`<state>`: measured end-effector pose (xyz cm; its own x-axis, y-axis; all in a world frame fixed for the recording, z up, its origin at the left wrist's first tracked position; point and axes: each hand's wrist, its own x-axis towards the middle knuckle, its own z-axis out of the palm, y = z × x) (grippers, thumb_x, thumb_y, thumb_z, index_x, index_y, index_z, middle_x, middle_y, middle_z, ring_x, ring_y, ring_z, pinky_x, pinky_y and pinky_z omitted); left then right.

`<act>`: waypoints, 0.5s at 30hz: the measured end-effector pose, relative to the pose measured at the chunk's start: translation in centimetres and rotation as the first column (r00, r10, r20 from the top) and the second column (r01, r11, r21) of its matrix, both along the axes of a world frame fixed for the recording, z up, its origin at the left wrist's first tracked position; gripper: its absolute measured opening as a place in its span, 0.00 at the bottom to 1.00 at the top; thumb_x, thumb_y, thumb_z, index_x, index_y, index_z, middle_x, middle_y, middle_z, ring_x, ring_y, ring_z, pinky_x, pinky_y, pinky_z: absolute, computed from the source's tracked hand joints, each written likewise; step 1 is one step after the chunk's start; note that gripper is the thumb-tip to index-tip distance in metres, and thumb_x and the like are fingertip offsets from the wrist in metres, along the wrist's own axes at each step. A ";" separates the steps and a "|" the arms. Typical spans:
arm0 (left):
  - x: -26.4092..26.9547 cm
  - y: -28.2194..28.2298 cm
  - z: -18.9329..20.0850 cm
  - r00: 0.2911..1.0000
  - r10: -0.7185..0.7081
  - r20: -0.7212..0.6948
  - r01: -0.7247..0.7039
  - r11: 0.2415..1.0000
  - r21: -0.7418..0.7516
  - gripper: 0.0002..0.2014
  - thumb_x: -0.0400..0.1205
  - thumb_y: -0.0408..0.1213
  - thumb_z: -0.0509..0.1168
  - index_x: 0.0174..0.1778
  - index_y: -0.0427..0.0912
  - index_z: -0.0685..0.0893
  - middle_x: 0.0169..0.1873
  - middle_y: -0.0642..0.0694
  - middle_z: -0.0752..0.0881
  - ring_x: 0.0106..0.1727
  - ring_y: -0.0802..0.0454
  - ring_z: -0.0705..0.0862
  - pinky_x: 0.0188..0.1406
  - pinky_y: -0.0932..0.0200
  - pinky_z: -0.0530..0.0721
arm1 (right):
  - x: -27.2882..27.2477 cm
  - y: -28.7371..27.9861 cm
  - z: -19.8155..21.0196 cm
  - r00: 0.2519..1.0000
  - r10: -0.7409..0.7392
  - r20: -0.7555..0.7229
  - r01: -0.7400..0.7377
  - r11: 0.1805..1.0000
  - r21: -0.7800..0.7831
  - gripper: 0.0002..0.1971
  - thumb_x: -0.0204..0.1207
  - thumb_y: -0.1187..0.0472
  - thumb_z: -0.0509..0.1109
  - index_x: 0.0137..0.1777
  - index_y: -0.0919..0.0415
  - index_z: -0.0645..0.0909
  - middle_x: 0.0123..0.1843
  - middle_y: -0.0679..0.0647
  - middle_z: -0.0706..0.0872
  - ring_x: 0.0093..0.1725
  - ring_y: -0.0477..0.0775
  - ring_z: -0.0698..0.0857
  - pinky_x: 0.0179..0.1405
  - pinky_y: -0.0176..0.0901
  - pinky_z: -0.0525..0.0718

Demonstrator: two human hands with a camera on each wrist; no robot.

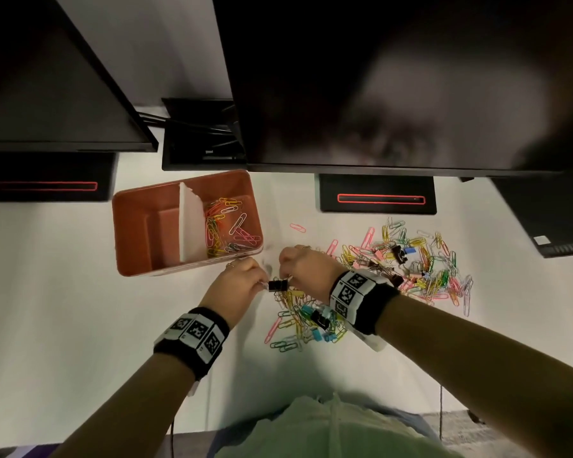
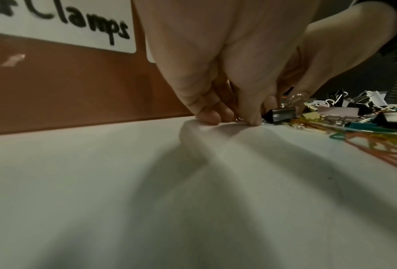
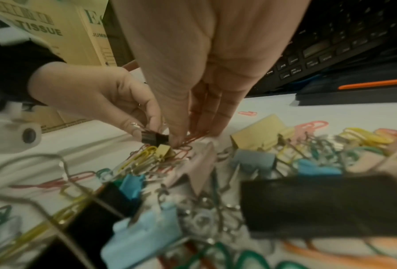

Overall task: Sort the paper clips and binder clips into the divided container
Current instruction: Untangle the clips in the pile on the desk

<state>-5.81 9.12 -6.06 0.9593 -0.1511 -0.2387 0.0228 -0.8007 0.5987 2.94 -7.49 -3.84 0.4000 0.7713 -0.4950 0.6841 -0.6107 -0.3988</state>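
A small black binder clip (image 1: 277, 285) sits low over the white table, between my two hands. My left hand (image 1: 262, 283) pinches its left end, fingertips (image 2: 210, 118) down on the table. My right hand (image 1: 290, 278) pinches the other end with fingers pointing down (image 3: 179, 140). The orange divided container (image 1: 129, 233) stands just beyond my left hand. Its right compartment holds coloured paper clips (image 1: 225, 226); the left one looks empty. A mixed pile of paper clips and binder clips (image 1: 411, 266) spreads under and right of my right wrist.
A white label reading "Clamps" (image 2: 61, 23) is on the container's near wall. Two dark monitors (image 1: 377, 77) overhang the back of the table, with stands (image 1: 377, 198) below. A black keyboard (image 3: 331, 45) lies at the far right, and a tissue carton (image 3: 55, 36) stands off the table's left side.
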 end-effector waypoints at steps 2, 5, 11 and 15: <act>0.0 -0.1 0.0 0.999 0.025 -0.038 -0.025 1.000 0.012 0.03 0.75 0.32 0.69 0.43 0.39 0.84 0.42 0.44 0.83 0.46 0.43 0.80 0.47 0.52 0.79 | 0.0 -0.4 -0.6 1.000 -0.020 0.010 0.020 1.000 -0.014 0.11 0.75 0.71 0.64 0.52 0.61 0.83 0.55 0.57 0.83 0.55 0.61 0.81 0.55 0.55 0.82; 0.2 -0.2 -0.1 0.989 0.084 -0.124 -0.081 0.996 0.026 0.03 0.76 0.33 0.68 0.44 0.39 0.82 0.43 0.43 0.83 0.46 0.44 0.79 0.48 0.50 0.79 | 0.2 -1.1 -0.9 0.994 -0.109 -0.030 0.108 0.994 -0.032 0.13 0.75 0.73 0.62 0.53 0.60 0.82 0.54 0.57 0.84 0.55 0.59 0.81 0.55 0.51 0.82; -0.1 0.0 0.0 0.977 0.132 -0.166 -0.134 0.991 -0.004 0.07 0.77 0.31 0.66 0.50 0.39 0.81 0.41 0.50 0.78 0.43 0.50 0.76 0.45 0.57 0.75 | 0.8 -1.9 0.1 0.958 -0.265 -0.114 0.261 0.964 -0.046 0.13 0.78 0.70 0.60 0.58 0.62 0.82 0.58 0.58 0.85 0.58 0.58 0.82 0.58 0.44 0.79; -1.9 0.8 0.5 0.982 0.136 -0.129 -0.144 0.988 -0.057 0.02 0.77 0.32 0.67 0.43 0.41 0.83 0.40 0.50 0.78 0.43 0.50 0.79 0.46 0.56 0.79 | 1.4 -2.1 1.0 0.950 -0.292 -0.107 0.299 0.953 0.055 0.12 0.78 0.68 0.62 0.55 0.62 0.85 0.56 0.57 0.87 0.54 0.54 0.84 0.55 0.39 0.78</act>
